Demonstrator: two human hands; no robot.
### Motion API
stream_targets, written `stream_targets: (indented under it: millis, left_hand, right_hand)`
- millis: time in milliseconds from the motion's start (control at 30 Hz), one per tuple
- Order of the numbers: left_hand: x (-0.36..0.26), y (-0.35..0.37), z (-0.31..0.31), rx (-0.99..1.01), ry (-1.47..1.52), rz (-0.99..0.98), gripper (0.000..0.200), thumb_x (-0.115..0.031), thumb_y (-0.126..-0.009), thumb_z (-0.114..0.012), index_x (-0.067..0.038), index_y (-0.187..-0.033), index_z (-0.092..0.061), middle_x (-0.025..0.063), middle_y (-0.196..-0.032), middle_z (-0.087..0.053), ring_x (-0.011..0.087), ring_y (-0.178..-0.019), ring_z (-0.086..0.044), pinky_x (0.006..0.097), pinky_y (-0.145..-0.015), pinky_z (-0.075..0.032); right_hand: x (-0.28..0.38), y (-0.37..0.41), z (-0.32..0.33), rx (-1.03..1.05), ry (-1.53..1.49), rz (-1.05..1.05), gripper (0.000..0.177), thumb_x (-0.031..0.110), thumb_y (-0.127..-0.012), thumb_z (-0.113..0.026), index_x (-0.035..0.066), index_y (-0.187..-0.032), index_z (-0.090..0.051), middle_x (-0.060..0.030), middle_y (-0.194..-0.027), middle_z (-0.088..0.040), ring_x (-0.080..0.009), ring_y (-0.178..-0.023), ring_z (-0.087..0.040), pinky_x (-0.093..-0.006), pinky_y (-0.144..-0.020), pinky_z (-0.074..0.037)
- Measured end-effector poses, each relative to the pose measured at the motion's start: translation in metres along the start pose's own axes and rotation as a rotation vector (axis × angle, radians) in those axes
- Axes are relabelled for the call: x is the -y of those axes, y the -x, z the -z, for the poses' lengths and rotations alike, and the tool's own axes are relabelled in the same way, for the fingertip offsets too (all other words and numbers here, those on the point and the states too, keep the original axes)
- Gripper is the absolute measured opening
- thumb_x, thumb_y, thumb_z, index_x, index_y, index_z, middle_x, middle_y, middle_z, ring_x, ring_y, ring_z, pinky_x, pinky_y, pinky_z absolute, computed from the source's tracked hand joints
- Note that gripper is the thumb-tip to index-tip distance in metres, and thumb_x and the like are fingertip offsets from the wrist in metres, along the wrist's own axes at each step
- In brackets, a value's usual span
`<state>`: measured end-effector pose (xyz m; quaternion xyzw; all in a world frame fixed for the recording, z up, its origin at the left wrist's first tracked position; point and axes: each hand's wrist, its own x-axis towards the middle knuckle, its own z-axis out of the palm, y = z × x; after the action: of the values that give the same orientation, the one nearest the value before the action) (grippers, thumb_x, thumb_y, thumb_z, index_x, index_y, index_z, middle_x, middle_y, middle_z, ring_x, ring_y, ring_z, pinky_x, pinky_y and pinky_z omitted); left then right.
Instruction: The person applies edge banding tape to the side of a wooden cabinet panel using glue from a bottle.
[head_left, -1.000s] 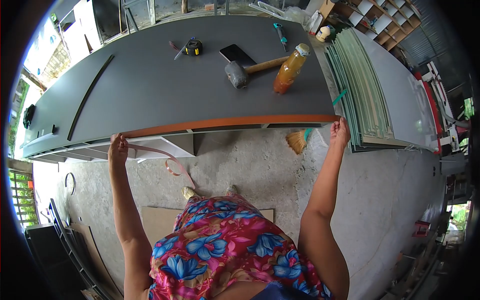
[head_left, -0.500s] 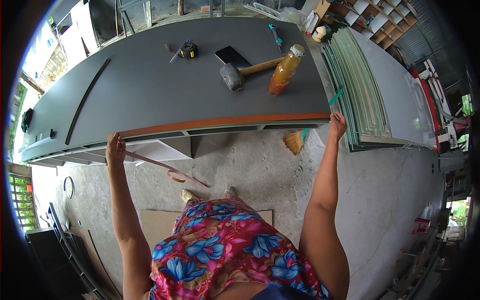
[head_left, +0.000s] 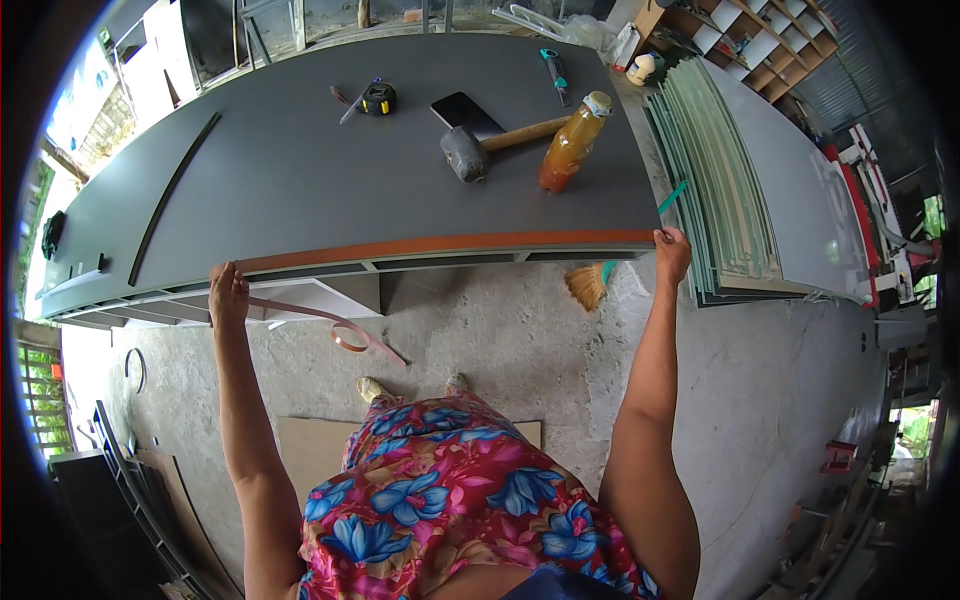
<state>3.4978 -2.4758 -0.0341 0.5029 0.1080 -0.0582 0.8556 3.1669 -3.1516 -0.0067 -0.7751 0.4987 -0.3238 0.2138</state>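
Observation:
A long reddish-brown strip of edge banding [head_left: 450, 243] is stretched along the near edge of a large grey panel [head_left: 300, 170]. My left hand [head_left: 229, 291] pinches the strip toward the left, and its loose tail hangs below in a curl. At the panel's right corner, my right hand [head_left: 673, 252] has its fingers closed on the other end. On the panel lie a rubber mallet [head_left: 465, 154], a black phone [head_left: 468, 113], a tape measure [head_left: 379, 98] and a teal-handled cutter [head_left: 553, 72]. A plastic bottle of orange-brown liquid [head_left: 574, 143] stands near the mallet's handle.
Green-edged boards [head_left: 715, 170] are stacked upright right of the panel. A dark narrow strip [head_left: 172, 200] lies on the panel's left part. Below its edge, a broom [head_left: 586, 288] rests on the concrete floor [head_left: 480, 330]. A cardboard sheet [head_left: 310, 445] lies by my feet.
Both hands have shifted slightly left, the left one also a little up. The strip's hanging tail has swung and curls differently. The tools on the panel stay put.

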Motion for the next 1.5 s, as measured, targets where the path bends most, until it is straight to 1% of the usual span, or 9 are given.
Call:
stream_targets:
  millis: [267, 367, 633, 900, 1033, 1067, 1267, 1367, 1500]
  left_hand:
    - [-0.025, 0.013, -0.037, -0.089, -0.187, -0.191, 0.008, -0.008, -0.085, -0.061, -0.007, -0.093, -0.058, -0.0001, -0.082, -0.056, 0.0099, -0.072, -0.057, 0.0178, -0.055, -0.043]
    - [-0.031, 0.010, -0.043, -0.016, -0.247, -0.246, 0.010, -0.010, -0.083, -0.063, -0.010, -0.091, -0.057, 0.0003, -0.076, -0.058, 0.0105, -0.066, -0.058, 0.0182, -0.054, -0.045]
    - [0.005, 0.000, -0.023, -0.286, -0.320, -0.115, 0.008, -0.015, -0.081, -0.067, -0.015, -0.086, -0.061, -0.0043, -0.067, -0.058, 0.0058, -0.047, -0.050, 0.0170, -0.037, -0.032]
    - [0.026, -0.015, -0.005, -0.310, -0.620, -0.372, 0.016, -0.021, -0.079, -0.070, -0.009, -0.077, -0.060, -0.0020, -0.062, -0.056, 0.0040, -0.044, -0.045, 0.0182, -0.038, -0.033]
    - [0.026, 0.003, -0.013, -0.491, -1.106, -0.577, 0.034, -0.034, -0.075, -0.072, -0.003, -0.074, -0.058, 0.0045, -0.058, -0.054, 0.0155, -0.056, -0.054, 0.0319, -0.053, -0.044]
    - [0.021, 0.012, -0.023, -0.524, -1.144, -0.493, 0.041, -0.038, -0.072, -0.074, -0.001, -0.074, -0.056, 0.0084, -0.061, -0.055, 0.0222, -0.062, -0.056, 0.0368, -0.063, -0.045]
    - [0.021, 0.030, -0.046, -0.663, -1.199, -0.624, 0.036, -0.033, -0.074, -0.072, -0.002, -0.074, -0.056, 0.0107, -0.073, -0.060, 0.0280, -0.071, -0.058, 0.0379, -0.069, -0.044]
    - [0.015, 0.034, -0.056, -0.533, -1.124, -0.549, 0.029, -0.028, -0.078, -0.068, -0.002, -0.083, -0.056, 0.0128, -0.078, -0.061, 0.0299, -0.077, -0.059, 0.0385, -0.072, -0.044]
    - [0.025, 0.015, -0.041, -0.438, -1.371, -0.702, 0.029, -0.022, -0.081, -0.064, -0.003, -0.101, -0.054, 0.0179, -0.089, -0.056, 0.0327, -0.082, -0.058, 0.0388, -0.074, -0.046]
  right_hand:
    - [0.000, 0.001, 0.000, 0.006, 0.009, 0.021, 0.023, 0.018, -0.075, -0.069, 0.006, -0.094, -0.066, -0.0097, -0.086, -0.068, -0.0225, -0.082, -0.065, -0.0325, -0.070, -0.049]
    - [-0.006, -0.001, -0.002, -0.005, 0.014, 0.041, 0.023, 0.018, -0.076, -0.069, 0.006, -0.095, -0.065, -0.0105, -0.087, -0.067, -0.0224, -0.082, -0.065, -0.0322, -0.069, -0.049]
    - [-0.007, -0.003, -0.003, 0.031, 0.118, 0.059, 0.023, 0.020, -0.079, -0.067, 0.007, -0.098, -0.065, -0.0103, -0.091, -0.066, -0.0234, -0.082, -0.064, -0.0333, -0.070, -0.050]
    - [-0.008, -0.004, -0.006, 0.027, 0.109, 0.068, 0.024, 0.021, -0.081, -0.065, 0.006, -0.099, -0.064, -0.0100, -0.090, -0.066, -0.0221, -0.080, -0.063, -0.0328, -0.069, -0.049]
    - [-0.004, -0.001, -0.004, 0.039, 0.128, 0.067, 0.024, 0.021, -0.081, -0.065, 0.006, -0.100, -0.064, -0.0100, -0.090, -0.066, -0.0224, -0.080, -0.064, -0.0327, -0.068, -0.049]
    - [-0.003, 0.000, -0.004, 0.037, 0.125, 0.068, 0.023, 0.021, -0.081, -0.064, 0.007, -0.099, -0.064, -0.0100, -0.090, -0.066, -0.0225, -0.080, -0.064, -0.0327, -0.068, -0.049]
    - [-0.006, 0.002, -0.007, -0.008, 0.120, 0.115, 0.023, 0.021, -0.082, -0.064, 0.007, -0.100, -0.064, -0.0099, -0.087, -0.066, -0.0222, -0.078, -0.063, -0.0329, -0.067, -0.048]
    - [-0.004, 0.005, -0.007, -0.027, 0.132, 0.092, 0.025, 0.021, -0.082, -0.064, 0.007, -0.102, -0.062, -0.0093, -0.084, -0.065, -0.0219, -0.075, -0.063, -0.0334, -0.065, -0.048]
    - [0.004, 0.013, -0.007, -0.051, 0.160, 0.094, 0.025, 0.022, -0.082, -0.064, 0.008, -0.102, -0.060, -0.0082, -0.078, -0.063, -0.0222, -0.070, -0.061, -0.0350, -0.062, -0.047]
